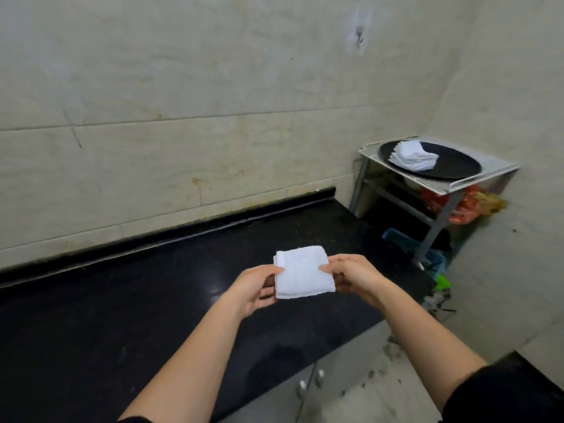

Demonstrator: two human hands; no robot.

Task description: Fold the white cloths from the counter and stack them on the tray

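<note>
Both hands, left [254, 288] and right [355, 277], pinch opposite sides of a folded white cloth [302, 274] above the tabletop [122, 315] near its right end. Keep the layers squared, then lay it flat on the stack [412, 157] on the tray [454, 167].

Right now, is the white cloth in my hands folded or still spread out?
Folded. The white cloth is a compact rectangle with layered edges along its left side, pinched between the left hand and right hand above the counter.

Head camera looks down, close over the counter [122, 315].
</note>
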